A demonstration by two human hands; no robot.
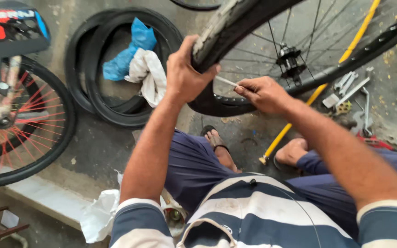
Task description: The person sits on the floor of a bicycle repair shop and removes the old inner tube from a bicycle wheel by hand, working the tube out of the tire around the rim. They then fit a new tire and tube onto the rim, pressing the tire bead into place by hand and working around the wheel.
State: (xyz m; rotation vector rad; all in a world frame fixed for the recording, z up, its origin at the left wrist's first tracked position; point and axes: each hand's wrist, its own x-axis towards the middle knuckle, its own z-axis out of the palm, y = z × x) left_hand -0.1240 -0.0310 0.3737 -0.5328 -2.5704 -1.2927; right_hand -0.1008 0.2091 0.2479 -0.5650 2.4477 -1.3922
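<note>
A black bicycle wheel with thin spokes and a hub (289, 59) stands in front of me, tilted toward my lap. My left hand (185, 73) grips its dusty tyre (221, 27) at the near edge, fingers wrapped over the tread. My right hand (263, 94) rests by the black rim (345, 66) and pinches a thin white stick-like tool (226, 81) that points toward the tyre bead. My knees and sandalled feet are below the wheel.
Two loose black tyres (98, 92) lie on the concrete floor with blue and white cloths (138, 59) inside. A red-spoked bicycle wheel (19, 124) stands at left. A yellow pump (299, 110) and several metal wrenches (352, 87) lie at right. A crumpled white bag (99, 213) is by my left thigh.
</note>
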